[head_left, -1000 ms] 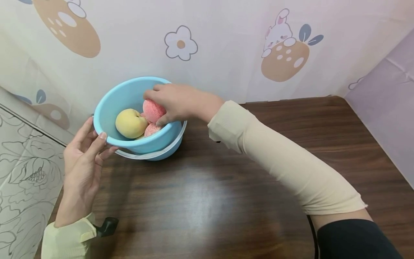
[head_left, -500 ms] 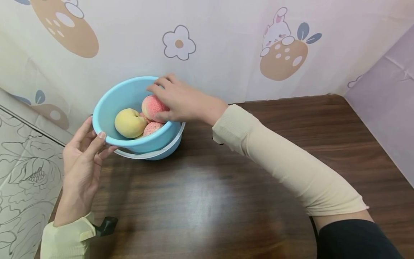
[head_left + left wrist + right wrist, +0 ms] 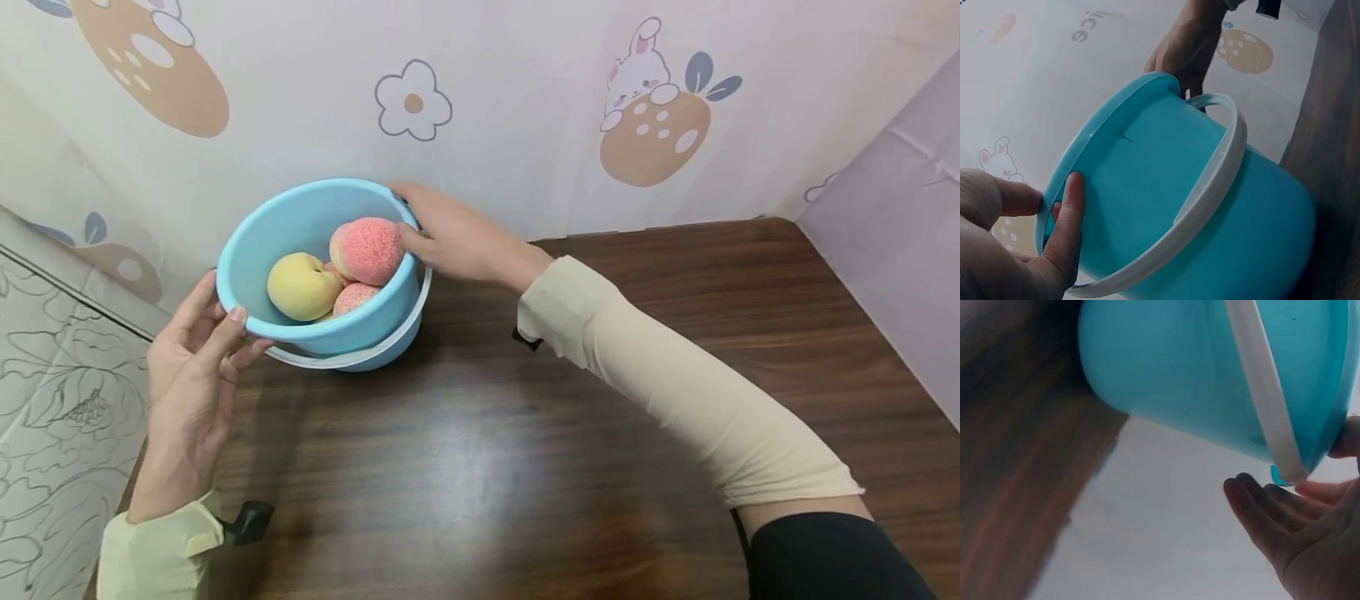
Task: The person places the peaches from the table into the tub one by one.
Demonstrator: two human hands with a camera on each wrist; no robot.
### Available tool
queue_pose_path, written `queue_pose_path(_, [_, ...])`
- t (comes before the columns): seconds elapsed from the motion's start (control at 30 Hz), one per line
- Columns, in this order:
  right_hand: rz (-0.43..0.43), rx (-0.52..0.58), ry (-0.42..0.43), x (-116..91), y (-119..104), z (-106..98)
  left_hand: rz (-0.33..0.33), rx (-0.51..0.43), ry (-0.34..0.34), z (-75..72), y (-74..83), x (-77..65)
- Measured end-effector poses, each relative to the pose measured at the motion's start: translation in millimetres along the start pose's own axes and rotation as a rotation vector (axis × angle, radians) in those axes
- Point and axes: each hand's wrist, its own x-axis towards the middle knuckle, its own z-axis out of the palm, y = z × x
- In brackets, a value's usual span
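A light blue bucket [image 3: 292, 212] stands at the back left of the table, its mouth facing me. Inside lie a yellow peach [image 3: 302, 287], a large pink peach [image 3: 372, 251] near the right wall, and a smaller speckled pink fruit [image 3: 356, 297] partly covered. My left hand [image 3: 191, 371] pinches the rim at the left, thumb and fingers on either side of it. At the right rim, my right hand [image 3: 465, 237] holds the edge with its thumb inside; in the right wrist view its other fingers [image 3: 1260, 506] extend outside. The bucket's white handle [image 3: 1210, 187] hangs low around its wall.
The dark wooden table [image 3: 465, 467] extends to the front and right. Close behind the bucket rises a printed curtain [image 3: 510, 108]. A white panel with line-drawn flowers [image 3: 67, 400] stands close on the left.
My right hand has let go of the large pink peach and moved right to the bucket's rim. The peach now rests higher against the right wall. My left hand stays put.
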Motion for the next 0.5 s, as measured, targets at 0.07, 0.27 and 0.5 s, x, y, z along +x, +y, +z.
queue_pose_path(0.07, [0.001,0.104,0.024,-3,5,2,0.006,0.021,-0.006,1.4,-1.0,0.0])
queue_pose_path(0.27, [0.036,0.262,0.091,-19,15,4,-0.001,0.051,-0.059,9.7,-3.7,2.3])
queue_pose_path(0.5, [0.070,0.294,0.156,-43,27,-3,-0.043,0.085,-0.109,28.6,-10.5,11.2])
